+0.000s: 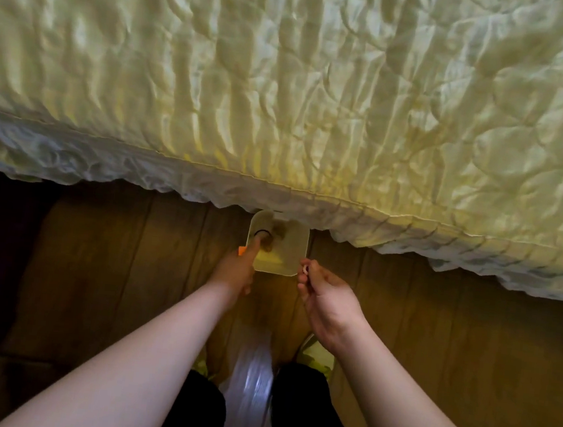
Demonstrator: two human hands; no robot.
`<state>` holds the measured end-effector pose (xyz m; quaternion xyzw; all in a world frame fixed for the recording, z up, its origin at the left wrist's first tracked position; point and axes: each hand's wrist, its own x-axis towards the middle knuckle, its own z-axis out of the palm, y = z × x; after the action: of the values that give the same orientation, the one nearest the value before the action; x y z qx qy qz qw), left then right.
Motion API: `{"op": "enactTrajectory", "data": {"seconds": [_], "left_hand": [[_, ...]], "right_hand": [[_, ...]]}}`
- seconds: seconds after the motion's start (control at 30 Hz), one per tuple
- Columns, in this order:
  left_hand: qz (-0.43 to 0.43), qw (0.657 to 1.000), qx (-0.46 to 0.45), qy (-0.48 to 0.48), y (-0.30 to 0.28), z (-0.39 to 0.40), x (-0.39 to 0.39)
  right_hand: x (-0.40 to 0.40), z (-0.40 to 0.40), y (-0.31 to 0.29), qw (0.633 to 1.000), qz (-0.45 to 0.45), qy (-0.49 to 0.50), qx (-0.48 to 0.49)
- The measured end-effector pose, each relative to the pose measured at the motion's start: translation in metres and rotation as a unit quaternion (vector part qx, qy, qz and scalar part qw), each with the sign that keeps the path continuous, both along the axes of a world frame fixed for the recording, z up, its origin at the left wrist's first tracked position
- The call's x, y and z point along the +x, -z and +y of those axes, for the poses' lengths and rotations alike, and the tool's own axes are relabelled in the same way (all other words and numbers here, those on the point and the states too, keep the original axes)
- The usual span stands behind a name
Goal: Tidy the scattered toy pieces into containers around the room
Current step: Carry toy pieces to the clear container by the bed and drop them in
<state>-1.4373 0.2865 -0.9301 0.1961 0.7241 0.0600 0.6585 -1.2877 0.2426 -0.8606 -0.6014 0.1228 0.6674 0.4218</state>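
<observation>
Now left fingers [259,242] grip the container [296,245] rim; right fingers [307,265] pinch a small white piece [305,269].

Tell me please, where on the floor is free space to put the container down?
Bare wood floor lies right of the right hand, bordered above by the bedspread hem. More lies left of the left hand, up to the dark edge. It is crowded in the middle: both hands, the clear container and the feet.

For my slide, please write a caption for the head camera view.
Left hand holds a translucent container beside the quilted bed; right hand pinches a small toy piece.
</observation>
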Motion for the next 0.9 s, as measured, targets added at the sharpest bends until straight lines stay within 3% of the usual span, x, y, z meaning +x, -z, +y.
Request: {"op": "enactTrajectory", "data": {"seconds": [0.23, 0.5, 0.9], "left_hand": [[-0.027, 0.996, -0.024, -0.078, -0.028, -0.016, -0.034], [-0.1, 0.988, 0.003, -0.118, -0.056, -0.019, -0.027], [-0.104, 0.988, -0.01, -0.109, -0.051, -0.022, -0.041]], "right_hand": [[-0.013, 0.003, -0.008, 0.999, 0.013, -0.026, -0.018], [-0.022, 0.007, -0.007, 0.998, 0.056, 0.015, -0.01], [-0.023, 0.019, 0.035, 0.99, -0.077, -0.04, -0.114]]}}
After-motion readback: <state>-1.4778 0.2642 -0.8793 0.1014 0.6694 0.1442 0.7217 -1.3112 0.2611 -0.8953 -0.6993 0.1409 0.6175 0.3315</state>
